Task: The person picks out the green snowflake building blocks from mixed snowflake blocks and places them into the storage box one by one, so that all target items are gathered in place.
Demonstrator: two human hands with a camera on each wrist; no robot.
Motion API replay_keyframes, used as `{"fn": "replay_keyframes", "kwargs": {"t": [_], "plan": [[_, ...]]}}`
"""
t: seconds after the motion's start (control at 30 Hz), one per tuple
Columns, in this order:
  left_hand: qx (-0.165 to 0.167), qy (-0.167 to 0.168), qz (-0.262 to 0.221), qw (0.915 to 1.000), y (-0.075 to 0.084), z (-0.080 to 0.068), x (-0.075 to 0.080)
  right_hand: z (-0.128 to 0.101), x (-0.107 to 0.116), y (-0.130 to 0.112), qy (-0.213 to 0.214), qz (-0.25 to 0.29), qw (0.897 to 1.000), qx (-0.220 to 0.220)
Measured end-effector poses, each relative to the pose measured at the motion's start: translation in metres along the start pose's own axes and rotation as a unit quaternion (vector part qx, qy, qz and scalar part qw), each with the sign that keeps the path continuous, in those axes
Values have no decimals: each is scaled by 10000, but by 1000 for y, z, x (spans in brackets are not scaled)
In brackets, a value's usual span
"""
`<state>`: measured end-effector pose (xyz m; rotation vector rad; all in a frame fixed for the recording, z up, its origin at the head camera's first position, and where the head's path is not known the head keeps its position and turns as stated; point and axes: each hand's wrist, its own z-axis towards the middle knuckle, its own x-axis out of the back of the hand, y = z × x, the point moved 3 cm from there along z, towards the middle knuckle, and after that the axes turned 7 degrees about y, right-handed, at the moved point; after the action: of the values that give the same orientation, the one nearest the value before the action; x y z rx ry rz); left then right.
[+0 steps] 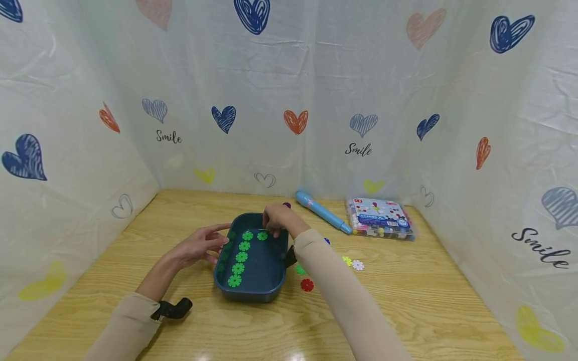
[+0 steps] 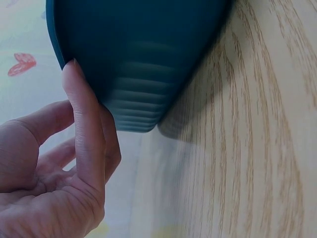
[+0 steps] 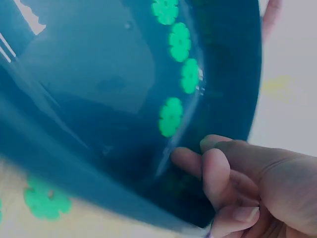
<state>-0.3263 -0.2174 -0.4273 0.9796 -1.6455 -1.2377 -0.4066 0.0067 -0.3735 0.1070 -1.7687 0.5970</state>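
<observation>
A dark blue-green rectangular box [image 1: 253,291] stands on the table. Along its left and far inner sides runs a line of green flower-shaped pieces [image 1: 241,256]. At the left wall my left hand [image 1: 198,245] touches the rim and outer side with loosely bent fingers; in the left wrist view a fingertip [image 2: 74,69] meets the rim. My right hand [image 1: 277,218] reaches over the far right corner into the box. Its fingers [image 3: 188,161] are bent near the inner corner, beside the end green piece [image 3: 171,117]; nothing shows between them, and the fingers' undersides are hidden.
Right of the box lie a red piece [image 1: 307,285], a green piece [image 1: 300,269], a yellow piece [image 1: 346,260] and a white piece [image 1: 358,265]. A light-blue tube [image 1: 322,211] and a clear labelled case [image 1: 381,218] lie at the back right. A purple piece [image 1: 287,205] sits behind the box.
</observation>
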Motion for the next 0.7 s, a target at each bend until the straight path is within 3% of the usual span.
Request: {"fn": "replay_keyframes", "kwargs": {"t": [0.23, 0.4, 0.7], "plan": [[24, 42, 36, 10000, 0, 0, 0, -10, 24, 13, 91, 395, 9977, 548], [-2, -4, -10, 10000, 1, 0, 0, -30, 39, 31, 292, 607, 9926, 1014], [-39, -34, 2, 10000, -1, 2, 0, -81, 33, 71, 239, 609, 9887, 1347]]}}
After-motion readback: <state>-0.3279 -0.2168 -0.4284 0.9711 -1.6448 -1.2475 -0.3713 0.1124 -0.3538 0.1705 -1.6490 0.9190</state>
